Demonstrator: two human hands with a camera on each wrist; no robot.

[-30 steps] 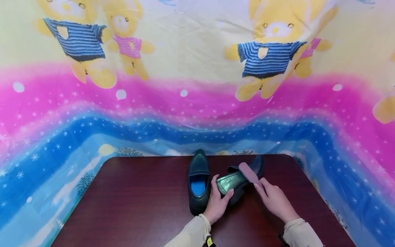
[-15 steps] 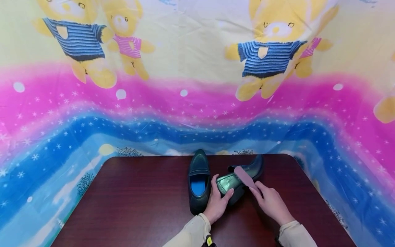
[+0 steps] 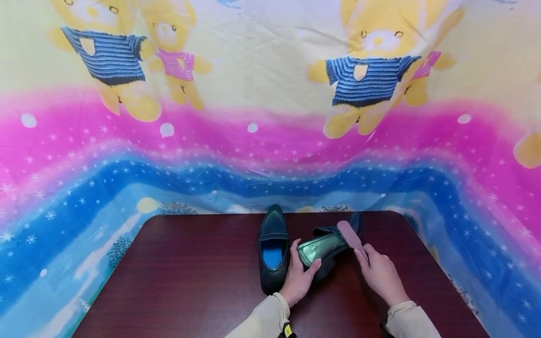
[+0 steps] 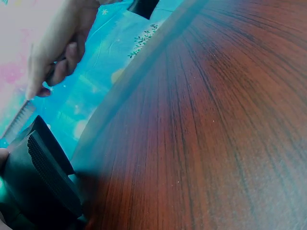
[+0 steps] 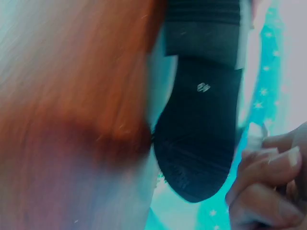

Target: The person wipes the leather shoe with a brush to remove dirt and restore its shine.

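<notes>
On its side, a dark loafer [image 3: 323, 245] shows its shiny flank upward, toe pointing to the far right. My left hand [image 3: 297, 278] grips it around the heel. A pinkish brush [image 3: 349, 234] with pale bristles lies against the shoe's front part, its handle held in my right hand [image 3: 382, 273]. The loafer's black sole [image 5: 199, 129] fills the middle of the right wrist view, with right fingers [image 5: 268, 177] beside it. In the left wrist view the bristles [image 4: 21, 120] are just above the shoe. A second dark loafer [image 3: 274, 234] stands upright to the left, its insole blue.
The dark reddish-brown table [image 3: 190, 272] has rounded far corners. A cloth [image 3: 270, 155] printed with bears hangs behind it and around its sides. The second loafer stands right next to my left hand.
The brush went back along the shoe toward the heel, then forward and right toward the toe, my right hand moving with it. My left hand and both shoes stay in place.
</notes>
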